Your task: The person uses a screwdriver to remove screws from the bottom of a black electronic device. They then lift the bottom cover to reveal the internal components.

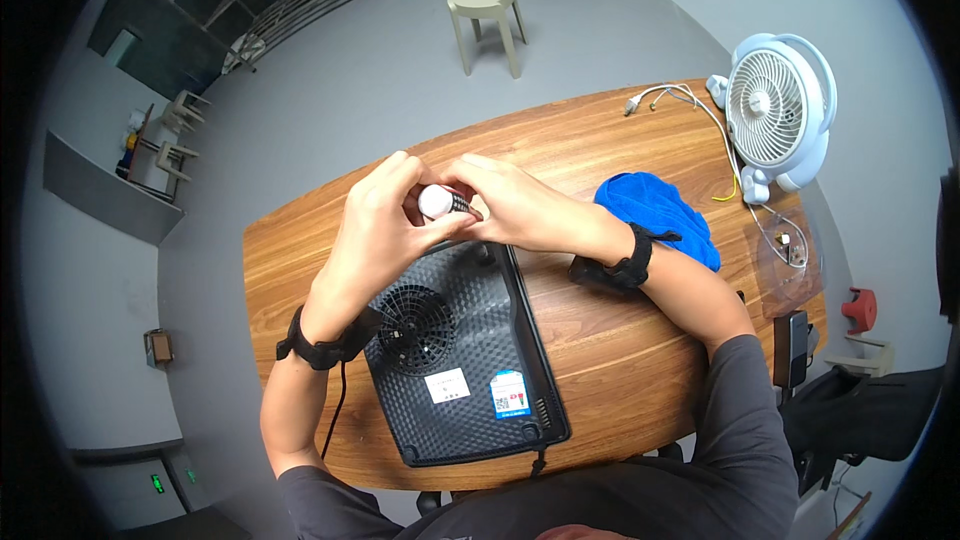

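My left hand (375, 215) and my right hand (510, 205) meet above the far edge of a black appliance. Between their fingers is a small white-topped cylinder (436, 201) with a dark, patterned band; its kind is not clear. Both hands are closed around it, and the fingers cover part of it. Below them the black appliance (465, 335), which looks like an induction cooker, lies underside up. Its round fan grille (413, 328) and two labels face upward.
A blue cloth (655, 215) lies right of my right forearm. The white fan (775, 105) stands at the far right corner, its cable and plug (680, 90) on the wooden table (600, 380). A clear plastic bag (785, 265) sits by the right edge. Beyond is a stool (485, 0).
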### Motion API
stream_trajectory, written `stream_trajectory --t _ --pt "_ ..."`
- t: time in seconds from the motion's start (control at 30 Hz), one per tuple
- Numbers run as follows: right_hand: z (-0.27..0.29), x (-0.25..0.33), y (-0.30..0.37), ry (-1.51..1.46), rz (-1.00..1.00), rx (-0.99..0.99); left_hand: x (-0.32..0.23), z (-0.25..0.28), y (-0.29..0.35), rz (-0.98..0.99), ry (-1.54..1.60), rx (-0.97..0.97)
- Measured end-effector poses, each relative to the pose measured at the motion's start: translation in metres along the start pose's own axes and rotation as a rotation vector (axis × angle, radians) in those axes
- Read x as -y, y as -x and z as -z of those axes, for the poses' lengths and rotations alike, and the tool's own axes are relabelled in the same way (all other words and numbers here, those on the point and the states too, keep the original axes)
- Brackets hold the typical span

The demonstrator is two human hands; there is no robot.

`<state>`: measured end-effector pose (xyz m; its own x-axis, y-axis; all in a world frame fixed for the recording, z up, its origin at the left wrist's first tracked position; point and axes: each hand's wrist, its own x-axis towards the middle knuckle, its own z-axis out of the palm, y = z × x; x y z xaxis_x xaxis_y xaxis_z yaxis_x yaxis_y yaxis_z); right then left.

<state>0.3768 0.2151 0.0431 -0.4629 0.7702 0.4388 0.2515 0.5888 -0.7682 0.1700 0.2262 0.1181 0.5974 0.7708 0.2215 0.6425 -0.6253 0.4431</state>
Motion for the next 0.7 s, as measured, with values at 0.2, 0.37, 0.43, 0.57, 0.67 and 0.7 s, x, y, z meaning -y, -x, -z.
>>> stream_trajectory --t 0.2,0.37,0.43,0.57,0.67,0.7 --pt "0.006 -0.008 0.000 -0.102 -0.044 0.026 -0.005 0.003 0.000 -0.104 0.182 -0.040" --pt "0.007 -0.001 0.004 -0.068 -0.058 0.069 -0.001 0.003 0.000 -0.089 0.129 0.024" --pt "0.001 -0.002 0.004 0.013 0.024 -0.033 -0.002 0.002 -0.001 -0.049 0.081 0.009" --pt "0.002 -0.005 -0.002 0.021 -0.080 0.020 -0.003 -0.003 -0.005 -0.047 -0.033 -0.036" --pt "0.006 -0.008 -0.002 -0.086 -0.133 0.059 -0.008 0.002 -0.004 0.011 0.045 -0.029" --pt "0.010 -0.008 -0.002 -0.117 -0.132 0.064 -0.009 0.004 -0.003 0.042 0.103 -0.023"
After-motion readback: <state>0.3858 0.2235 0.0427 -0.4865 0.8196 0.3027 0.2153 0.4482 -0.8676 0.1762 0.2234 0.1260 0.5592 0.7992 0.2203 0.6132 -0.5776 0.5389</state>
